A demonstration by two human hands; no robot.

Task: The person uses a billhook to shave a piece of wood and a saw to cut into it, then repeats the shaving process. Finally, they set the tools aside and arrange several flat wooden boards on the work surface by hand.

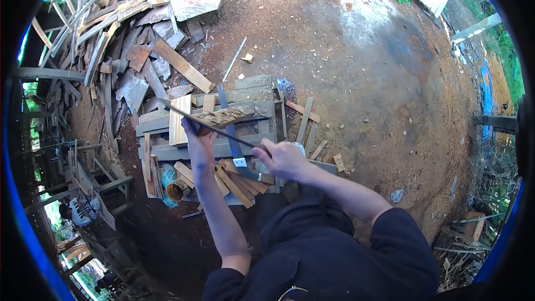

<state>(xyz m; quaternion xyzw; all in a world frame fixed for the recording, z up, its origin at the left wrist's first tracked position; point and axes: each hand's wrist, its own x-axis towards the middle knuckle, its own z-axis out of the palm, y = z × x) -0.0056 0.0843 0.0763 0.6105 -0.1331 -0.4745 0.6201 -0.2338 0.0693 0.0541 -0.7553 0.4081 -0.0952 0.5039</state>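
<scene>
A long, narrow dark blade (231, 135) runs slantwise over the workbench (167, 152), seen nearly edge-on. My right hand (283, 160) is closed around its near end; the grip is hidden by the fingers. My left hand (202, 144) is under the middle of the blade, fingers bent around something dark I cannot make out. Just beyond it a pale wooden block (179, 120) lies on the bench, beside a rough, carved-looking piece of wood (225, 116). A saw-like tool with a dark blue blade (233, 144) lies across the slats between my hands.
Wood offcuts (237, 187) lie along the bench's near side, by a blue plastic bag (168, 181). A large scrap-wood pile (128, 39) fills the far left. Loose sticks (305, 120) lie right of the bench on the dirt floor (373, 111). Shoes (81, 212) sit at left.
</scene>
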